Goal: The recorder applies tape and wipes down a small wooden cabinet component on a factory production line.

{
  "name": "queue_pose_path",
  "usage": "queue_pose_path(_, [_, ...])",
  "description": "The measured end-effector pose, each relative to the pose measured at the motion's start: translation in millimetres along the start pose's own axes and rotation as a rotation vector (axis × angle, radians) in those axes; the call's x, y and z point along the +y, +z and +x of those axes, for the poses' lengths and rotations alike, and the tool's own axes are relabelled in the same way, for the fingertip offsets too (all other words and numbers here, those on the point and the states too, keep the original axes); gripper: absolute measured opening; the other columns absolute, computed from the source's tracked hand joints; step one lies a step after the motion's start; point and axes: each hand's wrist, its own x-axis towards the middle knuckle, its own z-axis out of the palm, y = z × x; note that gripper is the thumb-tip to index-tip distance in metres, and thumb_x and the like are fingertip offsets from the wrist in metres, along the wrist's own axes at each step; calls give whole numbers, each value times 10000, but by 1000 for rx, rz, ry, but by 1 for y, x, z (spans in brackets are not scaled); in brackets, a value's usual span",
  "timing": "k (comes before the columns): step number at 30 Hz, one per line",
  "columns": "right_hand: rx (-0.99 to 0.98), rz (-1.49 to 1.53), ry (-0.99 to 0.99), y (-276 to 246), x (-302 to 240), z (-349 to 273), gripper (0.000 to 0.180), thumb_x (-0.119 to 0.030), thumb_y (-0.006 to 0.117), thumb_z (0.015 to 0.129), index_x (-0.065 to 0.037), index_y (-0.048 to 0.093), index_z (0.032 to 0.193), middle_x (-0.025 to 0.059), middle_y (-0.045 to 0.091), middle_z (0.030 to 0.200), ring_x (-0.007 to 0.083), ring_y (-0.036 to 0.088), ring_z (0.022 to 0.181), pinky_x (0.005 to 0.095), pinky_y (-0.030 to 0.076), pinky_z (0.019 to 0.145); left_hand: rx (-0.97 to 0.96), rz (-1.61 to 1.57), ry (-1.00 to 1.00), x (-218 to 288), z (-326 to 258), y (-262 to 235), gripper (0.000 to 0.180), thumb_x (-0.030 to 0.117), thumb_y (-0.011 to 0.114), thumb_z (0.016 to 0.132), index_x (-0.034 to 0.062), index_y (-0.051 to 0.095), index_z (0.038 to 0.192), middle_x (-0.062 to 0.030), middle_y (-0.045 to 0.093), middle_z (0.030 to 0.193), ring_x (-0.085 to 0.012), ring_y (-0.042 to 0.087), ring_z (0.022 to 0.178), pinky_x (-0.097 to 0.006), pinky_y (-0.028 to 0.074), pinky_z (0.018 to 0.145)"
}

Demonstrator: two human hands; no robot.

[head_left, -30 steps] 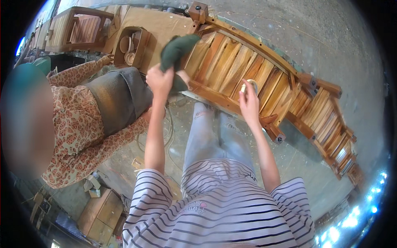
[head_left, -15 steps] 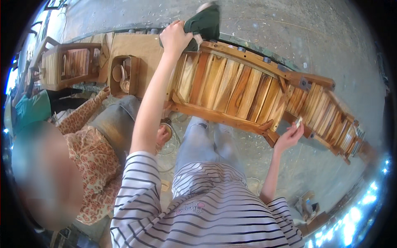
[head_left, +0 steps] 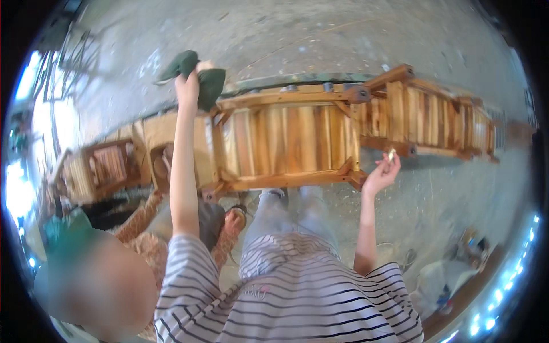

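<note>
Bright daylight floods in, blowing out to white glare along the left rim and in specks at the lower right. The slatted orange-brown wooden frame (head_left: 291, 143) glows warm and bends with the fisheye curve. Everything is soft and slightly smeared; black corners ring the round picture.

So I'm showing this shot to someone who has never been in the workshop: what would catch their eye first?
Most striking is the long slatted frame of orange-brown wood, running across the middle of the view over a grey concrete floor. At its left end the left hand holds a dark green cloth up high. The right hand is raised beside the frame's lower right corner, pinching a small pale object too small to identify.
</note>
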Motion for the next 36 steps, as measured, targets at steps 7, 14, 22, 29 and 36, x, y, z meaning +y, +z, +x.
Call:
queue_pose_path(7, [72, 155, 119, -8, 12, 12, 268, -59, 481, 1000, 0, 472, 1261, 115, 638, 1009, 109, 520, 742, 250, 446, 720, -435, 264, 452, 96, -161, 229, 388, 171, 682, 685, -52, 604, 993, -247, 618, 1000, -413, 578, 986, -487, 456, 837])
queue_pose_path(14, [175, 367, 295, -19, 26, 32, 255, -80, 527, 987, -30, 481, 1233, 106, 653, 1043, 118, 534, 786, 262, 448, 732, -378, 371, 863, 32, -201, 386, 245, 219, 661, 591, 64, 688, 778, -117, 641, 807, -349, 626, 831, -456, 530, 725])
queue_pose_path(22, [153, 430, 477, -81, 49, 33, 267, -73, 551, 968, -57, 500, 1230, 88, 651, 1054, 115, 538, 813, 257, 444, 717, -554, 477, 274, 13, -151, 422, 540, 518, 600, 795, 43, 682, 1039, -244, 632, 1061, -359, 567, 1119, -602, 321, 929])
queue_pose_path(29, [233, 253, 535, -174, 96, 32, 260, -73, 551, 964, -83, 523, 1223, 81, 657, 1029, 110, 546, 794, 255, 453, 685, -763, 460, 915, 45, -392, 247, 275, 180, 651, 651, 55, 672, 895, -129, 609, 954, -334, 576, 1016, -467, 455, 902])
queue_pose_path(36, [269, 303, 585, -165, 97, 36, 269, -56, 566, 945, -89, 532, 1210, 77, 656, 993, 121, 559, 790, 268, 464, 674, -777, 355, 793, 6, -413, 280, 171, 108, 631, 517, 70, 599, 681, -75, 584, 748, -289, 601, 855, -403, 474, 724])
